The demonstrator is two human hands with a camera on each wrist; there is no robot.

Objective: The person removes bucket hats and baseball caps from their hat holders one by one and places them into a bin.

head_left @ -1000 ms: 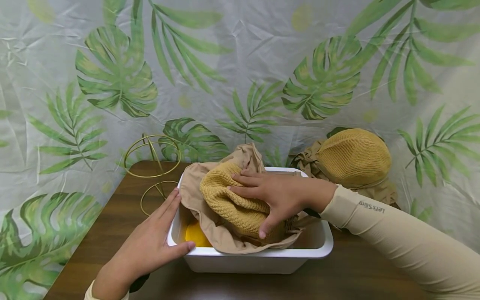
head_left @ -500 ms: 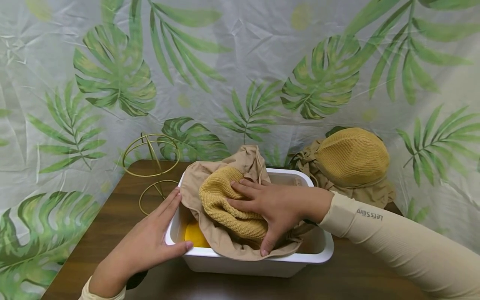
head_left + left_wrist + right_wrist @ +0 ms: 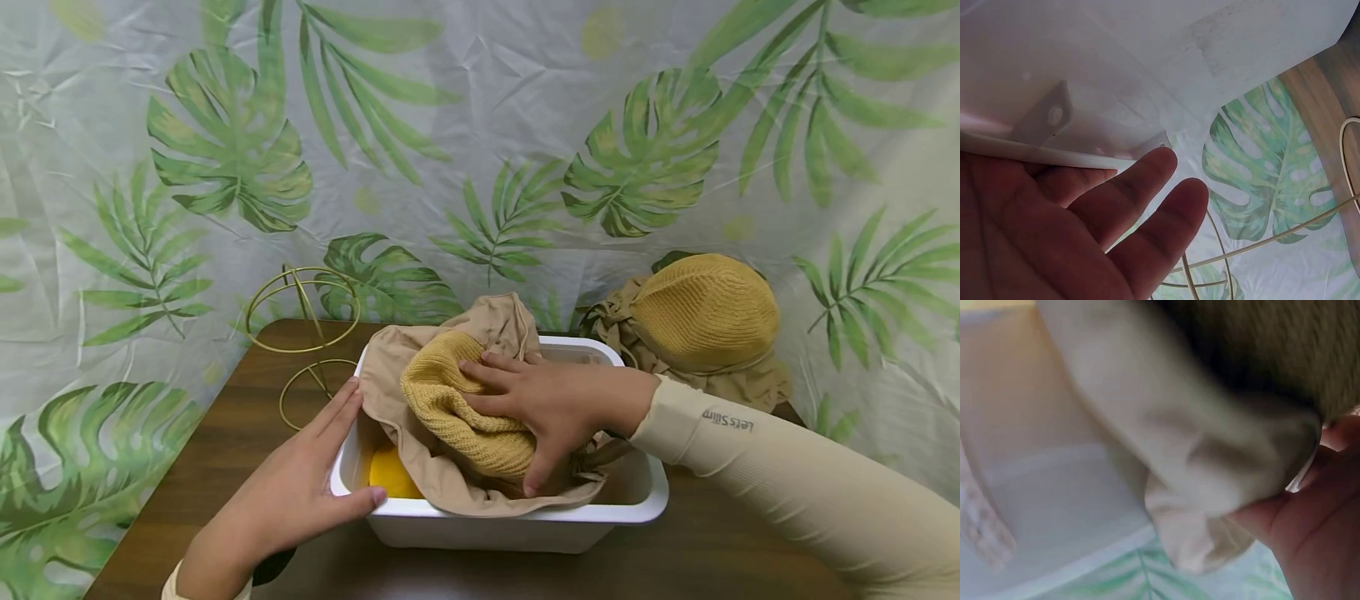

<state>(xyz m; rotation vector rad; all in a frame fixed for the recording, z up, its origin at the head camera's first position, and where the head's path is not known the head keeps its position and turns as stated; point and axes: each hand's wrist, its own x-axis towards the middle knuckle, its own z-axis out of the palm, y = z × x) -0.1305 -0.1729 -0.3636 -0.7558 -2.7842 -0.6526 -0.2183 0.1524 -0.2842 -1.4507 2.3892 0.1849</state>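
Note:
A hat [image 3: 450, 396] with a mustard knitted crown and a wide beige cloth brim lies crumpled in a white plastic tub [image 3: 495, 533]. Its brim rises above the tub's back edge and reaches the front rim. My right hand [image 3: 562, 408] presses on the knitted part with fingers spread, thumb toward the front brim. The right wrist view is blurred, with the beige brim [image 3: 1166, 437] beside the palm. My left hand [image 3: 292, 483] rests on the tub's left rim, fingers along the outside and thumb at the front corner. In the left wrist view, those fingers are extended below the rim.
A similar hat [image 3: 705, 312] sits behind the tub at right, crown up. At back left is a gold wire stand [image 3: 303, 342]. Something bright yellow [image 3: 390, 473] lies in the tub's left end. The brown table [image 3: 225, 433] meets a leaf-print cloth [image 3: 480, 125].
My right hand has shifted slightly left and down while pressing the hat, and the brim's front edge has moved a little. The left hand stays at the rim.

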